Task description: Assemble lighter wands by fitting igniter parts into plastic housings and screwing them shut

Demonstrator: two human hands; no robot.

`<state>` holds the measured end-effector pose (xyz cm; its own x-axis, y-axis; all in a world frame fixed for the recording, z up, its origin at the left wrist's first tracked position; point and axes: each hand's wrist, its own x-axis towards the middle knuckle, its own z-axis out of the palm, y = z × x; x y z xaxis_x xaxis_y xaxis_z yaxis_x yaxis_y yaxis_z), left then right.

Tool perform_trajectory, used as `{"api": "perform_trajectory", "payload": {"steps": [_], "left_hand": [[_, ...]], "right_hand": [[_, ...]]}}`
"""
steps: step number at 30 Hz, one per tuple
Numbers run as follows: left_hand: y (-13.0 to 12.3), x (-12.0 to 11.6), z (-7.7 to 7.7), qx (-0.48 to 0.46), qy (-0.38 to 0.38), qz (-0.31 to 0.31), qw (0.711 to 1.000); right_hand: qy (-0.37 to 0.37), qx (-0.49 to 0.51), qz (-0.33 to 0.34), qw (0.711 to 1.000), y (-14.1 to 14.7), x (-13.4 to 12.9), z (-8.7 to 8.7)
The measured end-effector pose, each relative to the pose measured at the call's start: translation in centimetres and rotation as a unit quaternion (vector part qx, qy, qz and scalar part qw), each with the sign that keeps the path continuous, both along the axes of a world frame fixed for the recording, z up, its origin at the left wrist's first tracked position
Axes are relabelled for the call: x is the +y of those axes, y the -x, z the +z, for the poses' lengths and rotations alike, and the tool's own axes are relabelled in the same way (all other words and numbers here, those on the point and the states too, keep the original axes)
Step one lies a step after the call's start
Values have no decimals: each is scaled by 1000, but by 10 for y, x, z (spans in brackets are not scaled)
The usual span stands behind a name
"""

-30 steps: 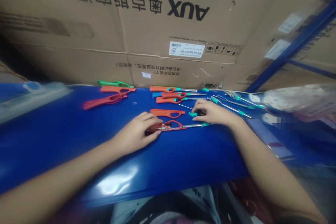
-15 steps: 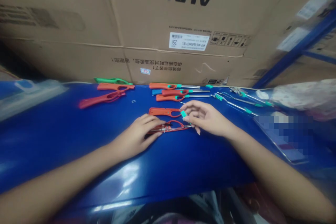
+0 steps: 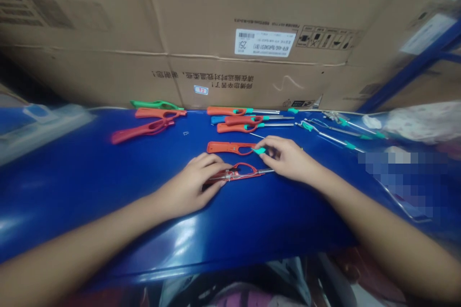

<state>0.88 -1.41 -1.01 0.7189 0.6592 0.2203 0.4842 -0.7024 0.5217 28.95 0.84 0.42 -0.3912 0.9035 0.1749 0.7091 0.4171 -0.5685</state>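
Note:
My left hand (image 3: 201, 180) is closed around the handle end of an opened orange-red lighter half (image 3: 248, 174), which lies on the blue table with its inner parts showing. A metal tube (image 3: 266, 171) runs from the right end of that half, passing beneath my right hand. Between thumb and forefinger, my right hand (image 3: 283, 156) pinches a small green trigger (image 3: 259, 151). Just beyond, an empty orange casing half (image 3: 226, 147) lies flat, its right end close to the green trigger. A thin metal pin (image 3: 256, 135) shows behind my right fingers.
Several long-necked lighters (image 3: 236, 127) lie behind the casing half. Green, orange and red handle shells (image 3: 144, 130) are at the left, metal tubes with green parts (image 3: 331, 137) at the right. A large cardboard box (image 3: 126, 76) stands along the back of the blue table (image 3: 126, 172).
My right hand has turned the green trigger to lie flatter and shifted slightly right. My left hand keeps its hold on the lighter half. The view has tilted downward a little.

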Motion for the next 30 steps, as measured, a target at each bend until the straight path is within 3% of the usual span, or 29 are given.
{"api": "perform_trajectory", "payload": {"steps": [5, 11, 18, 25, 30], "left_hand": [[0, 1, 0, 2, -7, -5, 1000], [1, 1, 0, 10, -7, -6, 1000], [0, 1, -1, 10, -15, -5, 1000], [1, 1, -2, 14, -13, -7, 1000], [0, 1, -2, 14, -16, -7, 1000]], "right_hand": [[45, 20, -16, 999, 0, 0, 3], [-29, 12, 14, 999, 1, 0, 0], [-28, 85, -7, 996, -2, 4, -1], [104, 164, -35, 980, 4, 1, -1], [71, 27, 5, 997, -1, 1, 2]]}}
